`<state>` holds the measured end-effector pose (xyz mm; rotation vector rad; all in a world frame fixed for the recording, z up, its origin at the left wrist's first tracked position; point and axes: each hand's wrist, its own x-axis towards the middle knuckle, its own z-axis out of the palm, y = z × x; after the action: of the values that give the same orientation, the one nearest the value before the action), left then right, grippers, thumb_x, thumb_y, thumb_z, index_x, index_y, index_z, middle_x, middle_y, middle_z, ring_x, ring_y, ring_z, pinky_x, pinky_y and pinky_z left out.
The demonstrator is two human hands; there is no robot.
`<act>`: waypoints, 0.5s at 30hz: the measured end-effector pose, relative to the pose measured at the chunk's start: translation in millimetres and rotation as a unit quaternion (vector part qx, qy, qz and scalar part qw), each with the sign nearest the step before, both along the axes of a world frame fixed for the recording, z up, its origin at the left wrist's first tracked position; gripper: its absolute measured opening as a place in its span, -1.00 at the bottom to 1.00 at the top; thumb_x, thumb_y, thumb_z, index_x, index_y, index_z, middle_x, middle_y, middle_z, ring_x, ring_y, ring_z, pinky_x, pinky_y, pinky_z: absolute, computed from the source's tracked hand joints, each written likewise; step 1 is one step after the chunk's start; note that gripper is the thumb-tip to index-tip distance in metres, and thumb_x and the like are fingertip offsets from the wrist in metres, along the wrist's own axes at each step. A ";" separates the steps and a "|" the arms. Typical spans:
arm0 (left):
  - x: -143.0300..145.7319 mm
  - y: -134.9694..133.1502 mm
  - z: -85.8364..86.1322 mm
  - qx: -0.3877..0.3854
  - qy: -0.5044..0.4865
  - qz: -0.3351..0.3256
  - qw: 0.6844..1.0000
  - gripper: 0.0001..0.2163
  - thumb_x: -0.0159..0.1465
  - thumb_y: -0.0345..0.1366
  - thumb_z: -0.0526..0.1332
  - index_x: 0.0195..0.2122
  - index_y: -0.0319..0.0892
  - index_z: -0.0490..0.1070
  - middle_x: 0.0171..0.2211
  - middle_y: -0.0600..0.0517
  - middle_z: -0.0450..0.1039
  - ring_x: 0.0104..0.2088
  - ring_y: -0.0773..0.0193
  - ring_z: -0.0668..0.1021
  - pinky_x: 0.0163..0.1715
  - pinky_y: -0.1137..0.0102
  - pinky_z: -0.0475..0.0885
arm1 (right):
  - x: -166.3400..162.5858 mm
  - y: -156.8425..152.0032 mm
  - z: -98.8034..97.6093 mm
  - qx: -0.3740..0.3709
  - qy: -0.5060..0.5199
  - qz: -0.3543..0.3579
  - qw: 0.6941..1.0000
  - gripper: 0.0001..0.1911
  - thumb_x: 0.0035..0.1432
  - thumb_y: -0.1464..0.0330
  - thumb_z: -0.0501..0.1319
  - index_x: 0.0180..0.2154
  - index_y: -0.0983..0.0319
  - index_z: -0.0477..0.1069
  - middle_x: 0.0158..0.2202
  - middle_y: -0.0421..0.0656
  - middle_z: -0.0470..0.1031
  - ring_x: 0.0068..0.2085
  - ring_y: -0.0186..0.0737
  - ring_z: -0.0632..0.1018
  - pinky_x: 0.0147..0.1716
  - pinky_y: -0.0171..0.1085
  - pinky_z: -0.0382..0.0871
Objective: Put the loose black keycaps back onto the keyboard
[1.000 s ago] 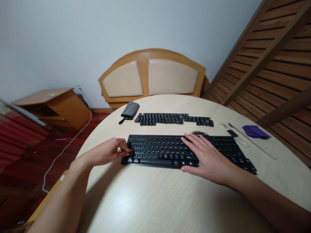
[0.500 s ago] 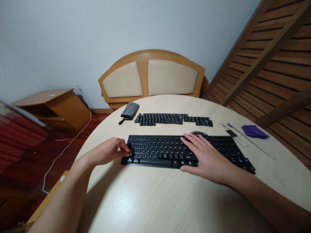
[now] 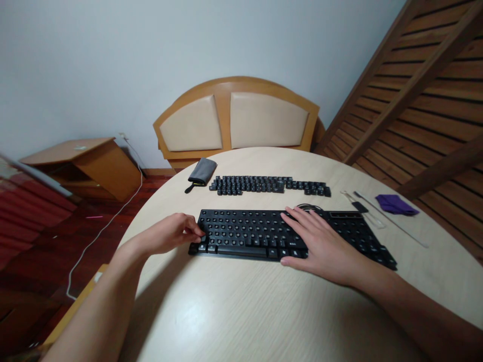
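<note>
On keyboard: left hand curled, right hand spread.

Flat black keyboard, only partly keycapped

On the table: keyboard, left grip at its nine-o'clock end, right grip across it toward three. Behind it, loose keycaps between eleven and twelve, pouch near ten, cable at one. Toward three, rod; cloth just beyond. Past the table at twelve, headboard.
</note>
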<state>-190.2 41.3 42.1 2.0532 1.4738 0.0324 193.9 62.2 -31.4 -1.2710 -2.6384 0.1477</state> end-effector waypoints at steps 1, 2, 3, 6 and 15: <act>0.1 -0.1 0.2 -0.001 0.001 0.001 1.000 -0.76 0.27 -0.19 0.19 -0.22 -0.15 0.63 -0.31 0.01 0.62 -0.32 0.25 0.59 -0.29 0.42 0.41 | 0.0 -0.1 0.2 -0.001 0.001 0.000 1.000 0.06 0.08 -0.28 0.12 0.37 0.29 0.10 0.42 0.10 0.07 0.40 0.22 0.10 0.37 0.19 -0.08; 0.2 -0.2 0.4 0.000 0.000 0.002 1.000 -0.76 0.27 -0.19 0.19 -0.22 -0.14 0.63 -0.31 0.01 0.62 -0.31 0.25 0.59 -0.28 0.41 0.41 | 0.0 -0.1 0.3 -0.001 0.002 0.000 1.000 0.06 0.08 -0.27 0.13 0.37 0.30 0.10 0.42 0.10 0.06 0.40 0.22 0.09 0.37 0.20 -0.08; 0.5 -0.5 0.7 0.001 -0.001 0.003 1.000 -0.77 0.26 -0.20 0.20 -0.22 -0.14 0.63 -0.30 0.01 0.62 -0.30 0.24 0.59 -0.26 0.41 0.41 | -0.1 -0.2 0.5 -0.002 0.005 0.000 1.000 0.06 0.08 -0.27 0.14 0.37 0.29 0.10 0.42 0.10 0.06 0.40 0.23 0.10 0.37 0.20 -0.08; 1.1 -1.1 1.1 0.006 -0.006 0.003 1.000 -0.77 0.25 -0.20 0.20 -0.23 -0.13 0.63 -0.28 0.00 0.61 -0.30 0.23 0.59 -0.25 0.39 0.42 | -0.2 -0.2 0.7 -0.003 0.010 0.003 1.000 0.05 0.08 -0.26 0.14 0.38 0.27 0.09 0.41 0.09 0.07 0.40 0.24 0.10 0.37 0.22 -0.08; 1.5 0.1 0.3 0.000 -0.009 0.010 1.000 -0.77 0.25 -0.18 0.21 -0.24 -0.13 0.64 -0.30 -0.01 0.61 -0.32 0.23 0.57 -0.28 0.40 0.41 | -0.4 -0.2 1.2 -0.004 0.000 -0.001 1.000 0.06 0.08 -0.27 0.13 0.37 0.29 0.11 0.42 0.10 0.05 0.40 0.24 0.09 0.36 0.21 -0.07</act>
<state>-188.7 41.4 42.4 2.0336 1.4842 0.0589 193.5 62.1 -30.2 -1.2765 -2.6380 0.1590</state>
